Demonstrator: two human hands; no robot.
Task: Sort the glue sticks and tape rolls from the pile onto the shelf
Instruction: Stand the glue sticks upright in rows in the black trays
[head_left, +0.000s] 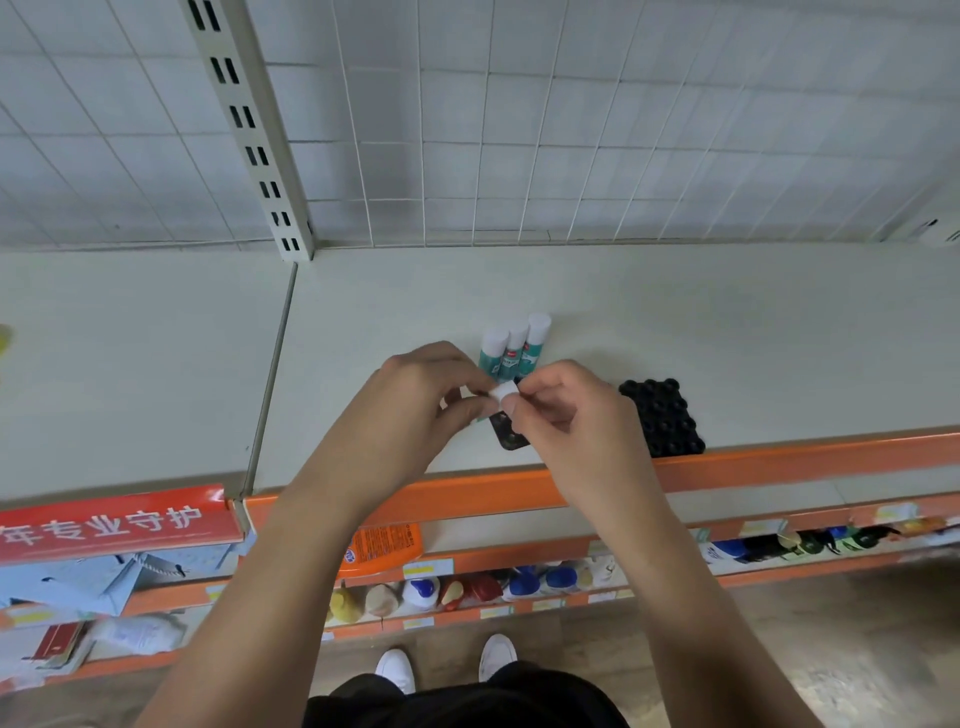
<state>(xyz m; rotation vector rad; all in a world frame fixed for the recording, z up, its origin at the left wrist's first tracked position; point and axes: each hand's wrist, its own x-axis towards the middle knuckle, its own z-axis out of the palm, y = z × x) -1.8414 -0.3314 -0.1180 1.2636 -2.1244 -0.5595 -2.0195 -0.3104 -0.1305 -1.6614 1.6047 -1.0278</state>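
Note:
Three glue sticks (511, 345) with white caps and teal labels stand side by side on the white shelf (675, 332). Just in front of them my left hand (426, 400) and my right hand (561, 410) meet above the shelf. Both pinch one more glue stick (503, 394); only its white cap end shows between my fingertips, the rest is hidden in my left hand. A black block of tape rolls (662, 418) lies to the right of my right hand. Another dark piece (506, 434) peeks out under my hands.
An orange rail (779, 462) runs along the shelf's front edge. A slotted metal upright (249, 130) and a wire grid back panel (571, 130) rise behind. Lower shelves hold bottles (467, 590) and an orange container (382, 548). A red sign (109, 525) hangs at the left.

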